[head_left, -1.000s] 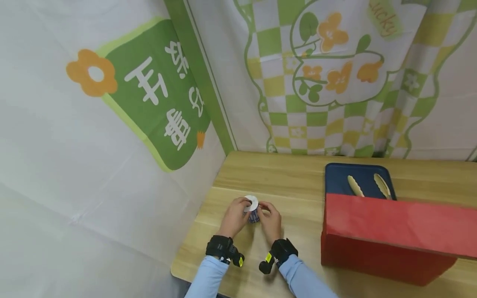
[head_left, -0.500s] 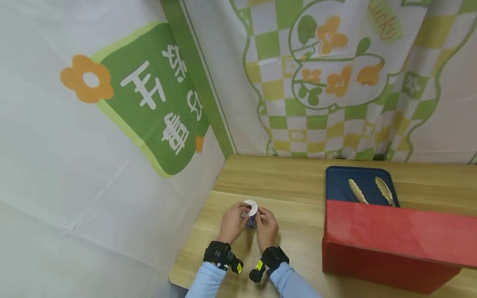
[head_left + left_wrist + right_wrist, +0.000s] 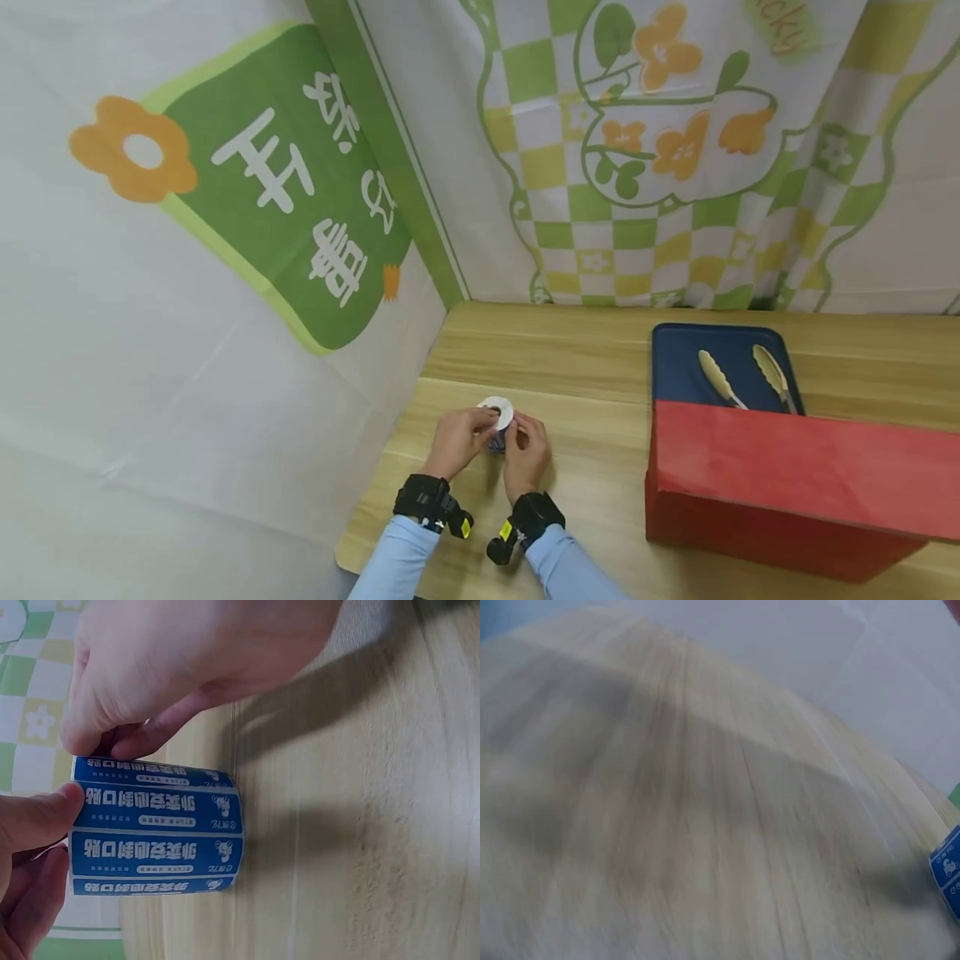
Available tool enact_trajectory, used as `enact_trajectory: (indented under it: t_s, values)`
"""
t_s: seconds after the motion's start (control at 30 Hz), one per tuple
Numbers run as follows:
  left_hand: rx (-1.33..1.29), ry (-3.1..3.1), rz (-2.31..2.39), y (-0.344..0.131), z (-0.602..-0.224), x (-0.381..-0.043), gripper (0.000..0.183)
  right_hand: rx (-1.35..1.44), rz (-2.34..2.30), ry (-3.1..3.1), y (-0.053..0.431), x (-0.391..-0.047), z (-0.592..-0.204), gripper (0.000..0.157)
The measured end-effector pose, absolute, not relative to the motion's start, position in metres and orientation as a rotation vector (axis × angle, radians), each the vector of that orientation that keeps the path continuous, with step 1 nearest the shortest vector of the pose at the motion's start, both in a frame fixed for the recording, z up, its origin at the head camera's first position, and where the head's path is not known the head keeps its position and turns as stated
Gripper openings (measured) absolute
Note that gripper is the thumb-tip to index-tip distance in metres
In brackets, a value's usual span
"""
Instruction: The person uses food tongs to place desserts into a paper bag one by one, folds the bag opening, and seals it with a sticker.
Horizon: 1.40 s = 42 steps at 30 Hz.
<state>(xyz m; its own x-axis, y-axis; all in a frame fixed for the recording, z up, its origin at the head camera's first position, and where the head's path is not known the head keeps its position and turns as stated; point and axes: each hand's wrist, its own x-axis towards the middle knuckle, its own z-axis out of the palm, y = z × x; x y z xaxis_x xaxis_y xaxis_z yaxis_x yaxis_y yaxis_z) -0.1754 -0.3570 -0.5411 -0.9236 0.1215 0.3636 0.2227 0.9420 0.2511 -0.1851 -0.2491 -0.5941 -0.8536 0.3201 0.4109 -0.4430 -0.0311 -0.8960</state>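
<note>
Between the two hands is a roll of blue stickers (image 3: 498, 408), its white ring-shaped top facing up in the head view. In the left wrist view the sticker roll (image 3: 157, 825) shows blue labels with white lettering. My left hand (image 3: 455, 442) holds its upper edge from the left, thumb and fingertips at the rim. From the other side my right hand (image 3: 527, 454) pinches that same edge with bent fingers; its fingertips are partly hidden behind the roll in the left wrist view. Only a corner of the sticker roll (image 3: 949, 874) enters the right wrist view.
A red box (image 3: 787, 500) stands on the wooden table (image 3: 570, 358) to the right. Behind it lies a dark blue tray (image 3: 675, 358) with tongs (image 3: 716, 375) on it. A white wall cloth (image 3: 187, 400) borders the table's left side.
Both hands and the sticker roll have shifted slightly left in the head view. My right hand has come closer in beside the roll, its wrist moving left.
</note>
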Motion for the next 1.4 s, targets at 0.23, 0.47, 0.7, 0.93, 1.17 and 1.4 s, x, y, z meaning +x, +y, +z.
enact_trajectory:
  t_s: [0.23, 0.47, 0.7, 0.93, 1.17, 1.4]
  values:
    - [-0.310, -2.732, -0.310, -0.361, -0.534, -0.183, 0.021, 0.146, 1.920, -1.792, -0.247, -0.197, -0.592, 0.015]
    - [-0.268, -2.736, -0.342, -0.358, -0.534, -0.185, 0.021, 0.224, 2.077, -1.758, -0.239, -0.198, -0.595, 0.019]
    - [-0.287, -2.706, -0.353, -0.355, -0.529, -0.192, 0.020, 0.234, 2.041, -1.724, -0.239, -0.206, -0.590, 0.015]
    - [-0.329, -2.661, -0.381, -0.356, -0.533, -0.190, 0.021, 0.197, 1.827, -1.832, -0.251, -0.222, -0.619, 0.005]
    - [-0.292, -2.657, -0.381, -0.353, -0.543, -0.179, 0.020, 0.183, 1.950, -1.869, -0.243, -0.214, -0.631, 0.011]
    - [-0.255, -2.670, -0.391, -0.355, -0.546, -0.175, 0.020, 0.221, 2.014, -1.807, -0.246, -0.206, -0.635, 0.016]
